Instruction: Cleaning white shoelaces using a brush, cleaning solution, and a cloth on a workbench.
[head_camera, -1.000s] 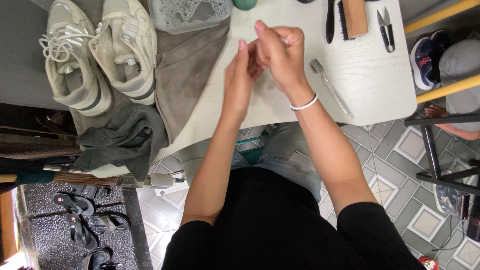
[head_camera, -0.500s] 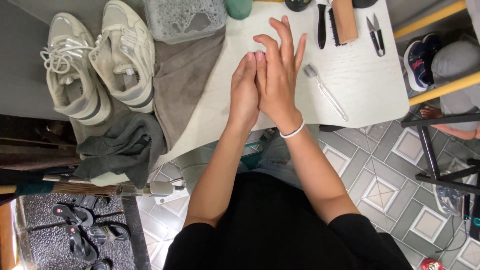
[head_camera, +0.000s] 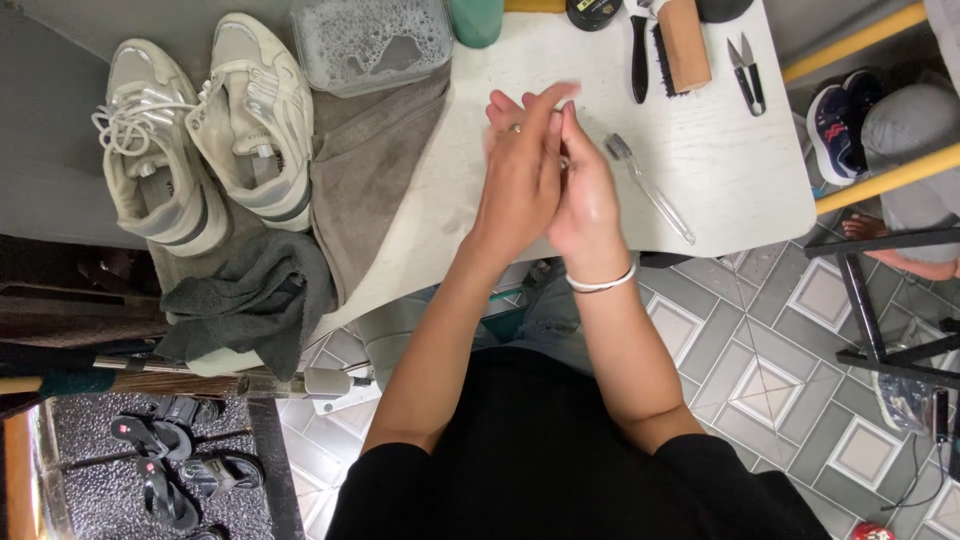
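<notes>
The person's left hand (head_camera: 520, 185) and right hand (head_camera: 585, 200) are pressed flat against each other above the white table (head_camera: 720, 180). The fingers are stretched out, not curled into fists, and no tool sits between the palms as far as the picture shows. The fingertips look blurry. A thin white band goes round the right wrist.

The nearest thing to the hands is a clear plastic toothbrush (head_camera: 650, 188). It lies on the table just beside the right hand, and nobody is touching it. Farther up the table lie a wooden brush with a black handle (head_camera: 665, 45) and small black snips (head_camera: 745, 65), both well apart from the hands.

The pair of dirty white sneakers (head_camera: 200, 140) stands on the left side of the table, well away from the hands. They look grey and grubby, and the laces are in. So it seems the scrubbing of the shoes is not done yet (maybe not even begun). A clear plastic tub of soapy water (head_camera: 370, 40) sits just beside the shoes, full of bubbles, and looks ready to use. A brown towel (head_camera: 375, 160) is spread out under the tub and next to the shoes. A dark grey cloth (head_camera: 250, 300) hangs crumpled over the table's edge.

So the things for cleaning are laid out, and the shoes wait.
</notes>
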